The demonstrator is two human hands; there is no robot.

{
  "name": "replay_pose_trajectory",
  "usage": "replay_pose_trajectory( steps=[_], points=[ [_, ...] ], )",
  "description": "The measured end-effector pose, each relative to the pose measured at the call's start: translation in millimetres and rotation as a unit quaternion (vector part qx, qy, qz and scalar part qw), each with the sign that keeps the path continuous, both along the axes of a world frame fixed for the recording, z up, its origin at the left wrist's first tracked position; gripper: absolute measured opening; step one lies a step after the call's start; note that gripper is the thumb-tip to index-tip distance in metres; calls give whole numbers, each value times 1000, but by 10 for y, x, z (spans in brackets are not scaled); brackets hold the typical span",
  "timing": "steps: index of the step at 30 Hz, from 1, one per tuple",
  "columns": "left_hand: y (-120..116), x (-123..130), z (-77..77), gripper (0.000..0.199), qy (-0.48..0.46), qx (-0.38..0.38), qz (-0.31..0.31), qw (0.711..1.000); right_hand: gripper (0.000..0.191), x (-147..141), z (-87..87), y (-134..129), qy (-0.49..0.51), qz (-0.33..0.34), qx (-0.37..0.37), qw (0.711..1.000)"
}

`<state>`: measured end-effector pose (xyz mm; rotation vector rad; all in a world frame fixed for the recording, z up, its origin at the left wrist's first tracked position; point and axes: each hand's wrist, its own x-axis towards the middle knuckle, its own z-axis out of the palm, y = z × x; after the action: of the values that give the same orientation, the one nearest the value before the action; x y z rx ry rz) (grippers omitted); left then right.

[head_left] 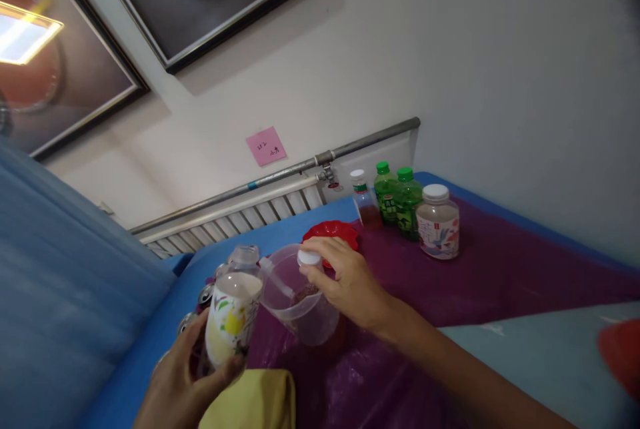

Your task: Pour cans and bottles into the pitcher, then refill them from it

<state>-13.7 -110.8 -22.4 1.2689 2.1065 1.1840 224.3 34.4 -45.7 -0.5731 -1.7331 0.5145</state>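
Note:
My left hand (pixel 193 366) is wrapped round a clear bottle (pixel 234 319) with a yellow-flower label and pale contents. The bottle leans slightly, and its mouth (pixel 246 254) looks uncapped. Between the thumb and fingers of my right hand (pixel 345 279) is a white cap (pixel 310 258), over the rim of a translucent plastic jug (pixel 313 329). Whether the cap sits on a neck is hidden. Something dark reddish (pixel 304 293) shows inside the jug. Behind my right hand is a red scalloped dish (pixel 340 229), partly covered.
Two green bottles (pixel 407 206), a white-capped bottle (pixel 365 202) and a wide jar (pixel 438 226) stand at the back right. Several cans (pixel 206 294) are behind my left hand. A yellow cloth-like item (pixel 265 399) lies in front on the purple cover (pixel 480 276).

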Motion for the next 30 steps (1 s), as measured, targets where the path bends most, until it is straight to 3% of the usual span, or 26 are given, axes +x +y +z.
replay_pose_trajectory(
  steps=[3, 5, 9, 12, 19, 24, 30],
  points=[
    [-1, 61, -216, 83, -38, 14, -20, 999, 21, 13, 52, -66, 44, 20, -50, 998],
    [-39, 81, -333, 82, -37, 25, -36, 998, 24, 30, 115, -149, 78, 76, -108, 988],
    [-134, 80, -477, 74, 51, 38, -100, 993, 26, 60, 242, -354, 117, 218, -182, 952],
    [-166, 73, -529, 69, 104, 38, -147, 983, 25, 83, 293, -465, 109, 269, -180, 940],
    [-180, 100, -623, 66, 21, 28, -212, 977, 27, 131, 324, -535, 54, 263, -50, 962],
    [-167, 127, -756, 75, -42, 56, -205, 976, 26, 103, 301, -539, 52, 238, -49, 969],
    [-174, 182, -782, 75, -26, 72, -200, 977, 25, 107, 290, -546, 17, 242, -38, 969]
  ],
)
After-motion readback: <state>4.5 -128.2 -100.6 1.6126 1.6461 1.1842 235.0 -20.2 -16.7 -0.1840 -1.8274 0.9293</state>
